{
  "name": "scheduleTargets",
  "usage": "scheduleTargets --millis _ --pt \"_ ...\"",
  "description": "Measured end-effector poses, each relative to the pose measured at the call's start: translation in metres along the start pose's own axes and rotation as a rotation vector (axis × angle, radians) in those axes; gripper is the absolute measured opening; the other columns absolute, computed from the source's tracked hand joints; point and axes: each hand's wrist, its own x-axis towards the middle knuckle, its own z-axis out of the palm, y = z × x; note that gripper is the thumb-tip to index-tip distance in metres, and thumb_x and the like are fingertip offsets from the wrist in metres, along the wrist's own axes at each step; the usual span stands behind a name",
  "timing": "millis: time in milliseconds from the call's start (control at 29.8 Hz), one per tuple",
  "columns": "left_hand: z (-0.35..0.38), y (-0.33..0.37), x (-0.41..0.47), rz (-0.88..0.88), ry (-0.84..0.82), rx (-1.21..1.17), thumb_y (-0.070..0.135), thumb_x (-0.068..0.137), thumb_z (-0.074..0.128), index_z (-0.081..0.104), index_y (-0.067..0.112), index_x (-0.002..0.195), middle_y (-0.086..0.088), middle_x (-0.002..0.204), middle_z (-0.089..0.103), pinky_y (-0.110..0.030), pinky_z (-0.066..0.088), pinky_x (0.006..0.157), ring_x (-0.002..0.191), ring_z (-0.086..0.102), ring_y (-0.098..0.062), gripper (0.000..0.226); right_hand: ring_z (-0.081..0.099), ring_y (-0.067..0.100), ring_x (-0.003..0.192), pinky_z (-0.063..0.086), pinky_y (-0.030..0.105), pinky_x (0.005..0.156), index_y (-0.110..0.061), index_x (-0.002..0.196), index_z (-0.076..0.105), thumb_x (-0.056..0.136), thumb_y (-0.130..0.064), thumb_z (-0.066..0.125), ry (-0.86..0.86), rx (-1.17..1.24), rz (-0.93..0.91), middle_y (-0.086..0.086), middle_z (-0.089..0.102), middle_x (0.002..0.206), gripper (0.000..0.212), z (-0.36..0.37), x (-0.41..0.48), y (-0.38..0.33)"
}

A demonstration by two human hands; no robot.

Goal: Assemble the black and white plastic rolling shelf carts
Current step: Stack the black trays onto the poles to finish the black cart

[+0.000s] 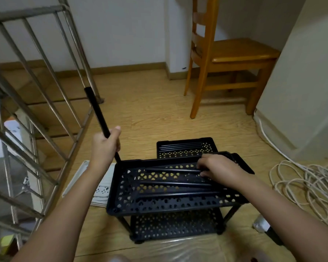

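A metal stair railing (27, 14) fills the left side, and a wooden chair (240, 52) stands at the far right against the wall. On the wood floor in the lower middle is the black cart (169, 206). It stands upright with two perforated shelves joined by short legs, and its long axis runs left to right. The top shelf hides most of the lower shelf (174, 224), and the cart's feet are dark and hard to make out.

Just behind the cart, a spare black shelf (186, 146) lies flat on the floor, also lengthwise left to right. A white cable coil (301, 184) lies loose to the right. A white power strip (100, 190) shows at the cart's left end, partly covered by it.

Three loose poles lie in the top shelf, all pointing left to right: the far pole (170, 170), a middle pole (174, 184) and a near pole (178, 194). The right forearm hides their right ends.

The left hand (105, 144) is wrapped in a fist round a standing pole (97, 110). This pole tilts up and to the left, and its lower end meets the far-left corner of the top shelf. Whether it sits in a socket cannot be told. The right hand (220, 168) curls its fingers onto the far pole's right end, with the thumb below it.
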Motion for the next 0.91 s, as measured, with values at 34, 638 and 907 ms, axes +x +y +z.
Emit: scheduleTargets --millis 34,638,907 --pt "-0.004 0.002 -0.002 0.013 0.018 0.088 0.019 0.097 0.05 0.047 0.0 0.062 -0.01 0.056 0.044 -0.028 0.038 0.053 0.048 0.046 -0.012 0.04 0.057 0.013 0.101 0.042 0.021 0.078 -0.021 0.114 0.058 0.092 -0.026 0.059 -0.007 0.06 -0.013 -0.005 0.058 0.11 0.022 -0.004 0.0 -0.002" --pt "0.097 -0.012 -0.039 0.122 -0.706 0.892 0.048 0.096 0.044 0.035 0.023 0.143 -0.004 0.144 0.041 -0.037 0.03 0.109 0.133 0.037 -0.022 0.054 0.021 0.011 0.038 0.022 0.024 0.046 -0.024 0.041 0.029 0.095 -0.012 0.046 0.652 1.646 0.143 -0.006 0.024 0.04 0.058 -0.034 0.014 0.045" --pt "0.123 -0.053 -0.047 0.258 -0.518 0.975 0.049 0.099 0.03 0.053 0.022 0.125 0.001 0.114 0.06 -0.034 0.02 0.101 0.113 0.048 -0.018 0.044 0.021 0.012 0.04 0.012 0.035 0.052 -0.027 0.041 0.031 0.097 -0.015 0.044 0.566 1.531 0.113 -0.006 0.025 0.041 0.059 -0.026 0.015 0.056"
